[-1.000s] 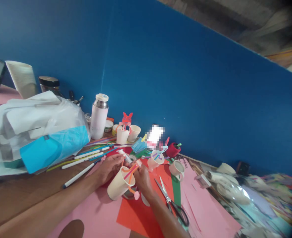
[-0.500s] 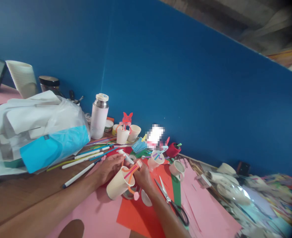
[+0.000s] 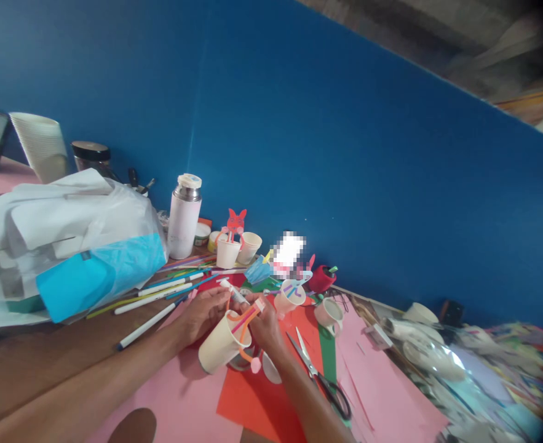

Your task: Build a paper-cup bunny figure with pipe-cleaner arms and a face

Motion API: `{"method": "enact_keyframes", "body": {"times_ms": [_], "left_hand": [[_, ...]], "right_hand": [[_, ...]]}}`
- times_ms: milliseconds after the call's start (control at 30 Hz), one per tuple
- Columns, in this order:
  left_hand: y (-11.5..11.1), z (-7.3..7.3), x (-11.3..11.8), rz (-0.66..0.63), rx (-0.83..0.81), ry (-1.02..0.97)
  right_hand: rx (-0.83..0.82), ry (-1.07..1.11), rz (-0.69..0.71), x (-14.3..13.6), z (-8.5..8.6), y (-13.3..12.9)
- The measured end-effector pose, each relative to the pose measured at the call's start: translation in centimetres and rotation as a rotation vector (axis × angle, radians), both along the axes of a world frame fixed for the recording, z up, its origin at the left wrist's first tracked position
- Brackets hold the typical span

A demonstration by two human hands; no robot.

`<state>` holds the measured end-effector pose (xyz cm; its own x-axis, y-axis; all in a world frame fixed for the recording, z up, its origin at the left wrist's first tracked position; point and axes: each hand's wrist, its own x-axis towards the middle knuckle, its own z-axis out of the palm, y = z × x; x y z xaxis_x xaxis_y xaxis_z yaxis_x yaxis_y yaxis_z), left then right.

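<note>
Above the pink paper, my left hand (image 3: pixel 210 311) has its fingers closed around the near side of a slim white tube (image 3: pixel 235 292). My right hand (image 3: pixel 262 323) is closed at the tube's lower end, its fingertips partly hidden. Just in front of both hands is a cream paper cup (image 3: pixel 220 346), tilted in view. Orange pipe cleaners (image 3: pixel 246 321) and a pink strip rise from its mouth beside my right hand. One orange pipe cleaner bends down outside the cup, tipped with a pink paper disc (image 3: pixel 255 365). Behind the cup, a round roll (image 3: pixel 241 362) is half hidden.
Open scissors (image 3: pixel 315 369) lie right of my right forearm, over red paper (image 3: pixel 248 406). A mug (image 3: pixel 330 315) and a decorated cup (image 3: pixel 290 298) stand beyond. Markers (image 3: pixel 154 298), a flask (image 3: pixel 186 218) and a plastic bag (image 3: pixel 77 227) are at left. A blue wall (image 3: pixel 345 154) rises behind.
Almost nothing differs. The white tube has shifted very slightly between my hands, and the pink disc by the cup has moved a touch to the right.
</note>
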<state>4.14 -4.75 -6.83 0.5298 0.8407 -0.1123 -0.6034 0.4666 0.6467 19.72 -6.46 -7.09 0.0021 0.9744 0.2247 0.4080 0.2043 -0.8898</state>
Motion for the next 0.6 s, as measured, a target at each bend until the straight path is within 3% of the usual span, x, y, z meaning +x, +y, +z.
{"method": "enact_keyframes", "body": {"times_ms": [200,367,600], "left_hand": [[0.01,0.21,-0.01,-0.009,-0.045,-0.001],[0.06,0.27,-0.04,-0.009,-0.063,-0.043],[0.04,0.39,0.13,-0.057,-0.125,-0.122]], "right_hand": [[0.029,0.059,-0.011,0.12,-0.25,0.20],[-0.108,0.307,0.117,-0.51,0.43,-0.10],[-0.094,0.475,0.171,-0.62,-0.53,0.57]]}}
